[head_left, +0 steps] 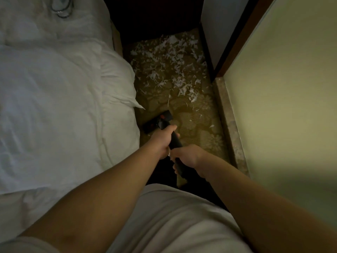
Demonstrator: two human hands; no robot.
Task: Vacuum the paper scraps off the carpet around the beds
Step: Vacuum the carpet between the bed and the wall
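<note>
With the left hand (161, 142) and right hand (187, 157) in closed grip on the vacuum wand (176, 140), most paper scraps (167, 64) lay uncollected on the carpet (198, 132).

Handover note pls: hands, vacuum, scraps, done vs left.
Left hand grips the vacuum wand, ahead of the right hand, which grips it nearer the body.
Vacuum head sits on the carpet beside the bed.
Paper scraps: dense patch ahead of the head, few strays near it.
Done: strip nearest the person looks mostly clear. Left: the whole patch.
</note>
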